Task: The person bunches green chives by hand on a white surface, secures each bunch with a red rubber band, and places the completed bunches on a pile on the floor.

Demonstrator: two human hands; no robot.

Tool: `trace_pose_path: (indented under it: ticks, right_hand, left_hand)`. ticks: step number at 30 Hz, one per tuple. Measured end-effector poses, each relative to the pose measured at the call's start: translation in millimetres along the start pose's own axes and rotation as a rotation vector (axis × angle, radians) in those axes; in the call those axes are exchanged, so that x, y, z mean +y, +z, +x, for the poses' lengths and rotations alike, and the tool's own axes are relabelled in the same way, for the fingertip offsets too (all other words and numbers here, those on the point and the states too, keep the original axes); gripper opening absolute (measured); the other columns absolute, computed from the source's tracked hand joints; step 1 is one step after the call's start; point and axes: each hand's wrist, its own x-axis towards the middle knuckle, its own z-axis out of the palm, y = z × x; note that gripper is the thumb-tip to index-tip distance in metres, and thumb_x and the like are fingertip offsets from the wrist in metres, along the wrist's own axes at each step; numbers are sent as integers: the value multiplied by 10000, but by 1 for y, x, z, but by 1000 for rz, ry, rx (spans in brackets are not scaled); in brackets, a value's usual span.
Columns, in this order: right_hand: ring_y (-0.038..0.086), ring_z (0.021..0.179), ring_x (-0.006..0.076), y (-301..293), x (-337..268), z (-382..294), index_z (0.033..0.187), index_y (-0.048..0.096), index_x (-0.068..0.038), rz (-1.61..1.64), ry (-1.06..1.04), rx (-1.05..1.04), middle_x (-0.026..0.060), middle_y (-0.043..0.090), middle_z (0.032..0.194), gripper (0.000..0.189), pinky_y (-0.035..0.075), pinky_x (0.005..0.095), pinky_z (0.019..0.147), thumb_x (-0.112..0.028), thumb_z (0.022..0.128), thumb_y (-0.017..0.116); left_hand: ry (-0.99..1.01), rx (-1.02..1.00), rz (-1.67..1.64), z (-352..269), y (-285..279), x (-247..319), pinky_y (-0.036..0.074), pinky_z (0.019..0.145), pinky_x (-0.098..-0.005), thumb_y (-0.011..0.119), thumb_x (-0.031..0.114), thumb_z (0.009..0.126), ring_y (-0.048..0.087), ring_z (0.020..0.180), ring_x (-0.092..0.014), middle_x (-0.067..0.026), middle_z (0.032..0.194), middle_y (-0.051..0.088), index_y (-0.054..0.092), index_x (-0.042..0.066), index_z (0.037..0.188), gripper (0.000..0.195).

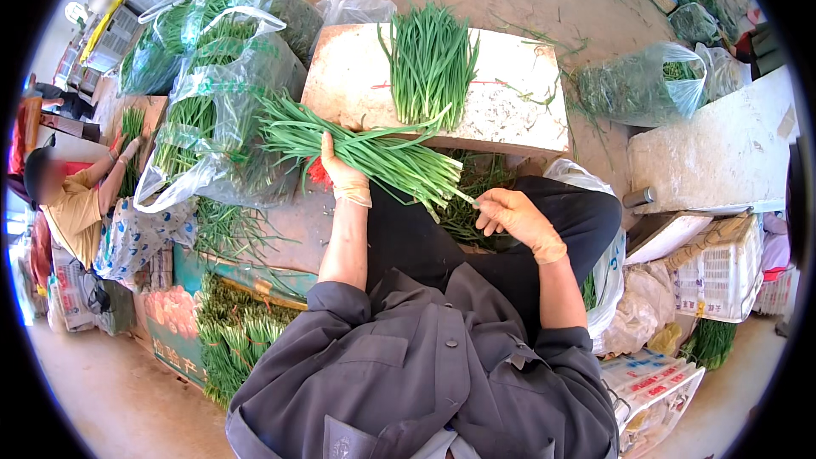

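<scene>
My left hand [344, 175], in a thin translucent glove, is closed around a loose bunch of green garlic chives [389, 156] above my lap. Their leafy tips point left and the pale stem ends point right. My right hand [517, 220], gloved too, pinches the end of one stalk that sticks out past the others. Beyond them a second bunch of chives [433, 64] lies on a whitish board [344, 70], across a thin red tie [491, 82]. A bundle of red ties [319, 173] shows beside my left wrist.
Clear plastic bags of chives [210, 95] crowd the left, near a co-worker [80, 210] handling greens. Tied bundles [239, 338] stand at lower left. Trimmings [478, 204] lie below the board. On the right are a filled bag [637, 86], a white tabletop [707, 146] and a plastic crate [720, 274].
</scene>
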Motion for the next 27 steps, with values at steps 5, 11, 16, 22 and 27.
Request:
trace_pose_path:
  ticks: [5,11,16,22,27]
  right_hand:
    - [643,631,133,17,-6,11,960,734,32,5,-15,137,78,713,751,314,518,301,586,-252,1078,672]
    - [657,589,160,26,-22,31,892,747,34,-207,37,202,85,696,692,365,515,334,568,-303,1024,705]
    - [751,720,299,19,-42,25,909,770,-41,-680,-170,449,140,756,800,348,573,440,723,-386,958,755]
    - [752,959,287,36,-72,57,1053,750,-87,-1399,-916,705,48,771,977,207,544,474,924,-222,896,737]
    - [734,758,300,41,-24,72,914,705,-90,-1375,-747,311,85,708,761,89,559,432,702,-132,861,647]
  left_hand:
    - [-33,-49,-46,-9,16,-12,490,1079,-640,761,465,939,686,1081,-323,-68,1052,754,709,112,1221,455]
    - [-125,-136,-36,-18,31,-16,491,1094,-629,754,408,947,698,1063,-323,-77,1095,748,674,140,1342,484]
    - [-133,-78,3,-13,18,1,512,1068,-619,726,363,970,697,976,-297,-81,1039,716,623,121,1409,512]
    - [-173,-89,-11,-16,16,-9,525,1051,-637,735,457,968,698,941,-285,-58,1029,720,615,116,1424,582]
    - [-200,-9,-49,-25,17,-6,504,1061,-683,724,482,962,715,974,-290,-47,1032,725,661,146,1371,533]
